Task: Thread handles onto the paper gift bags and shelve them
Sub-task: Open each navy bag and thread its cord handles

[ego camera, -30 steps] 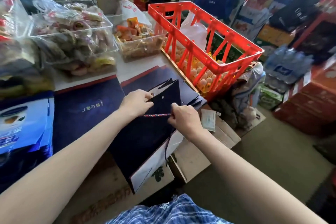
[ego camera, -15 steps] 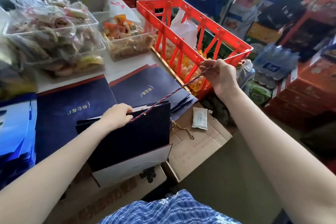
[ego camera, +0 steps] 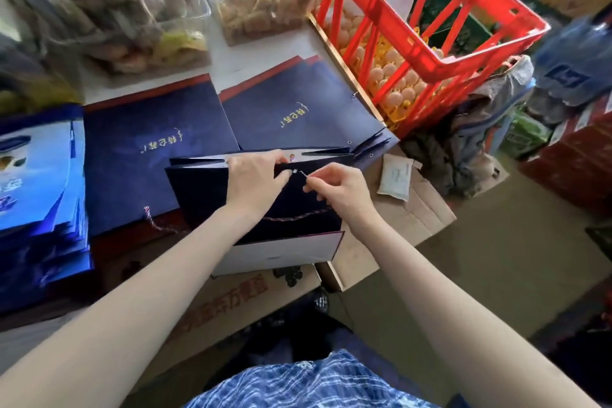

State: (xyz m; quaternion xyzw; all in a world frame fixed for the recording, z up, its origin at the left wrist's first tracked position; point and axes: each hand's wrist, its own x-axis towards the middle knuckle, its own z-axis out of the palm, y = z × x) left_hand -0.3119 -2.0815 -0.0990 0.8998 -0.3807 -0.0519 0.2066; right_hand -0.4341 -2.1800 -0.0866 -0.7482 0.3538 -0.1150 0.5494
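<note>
While the bag [ego camera: 258, 205] is stood upright on the carton edge, its rim is gripped by the left hand [ego camera: 256, 177]; the cord [ego camera: 298, 217] tip is pinched by the right hand [ego camera: 337, 187] at the eyelet [ego camera: 294, 171]. Light, creasable paper is judged; hold near the eyelet is advised.

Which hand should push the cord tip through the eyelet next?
Right. The right hand already pinches the cord tip just beside the eyelet, while the left hand grips the navy bag at its top edge, steadying it.
</note>
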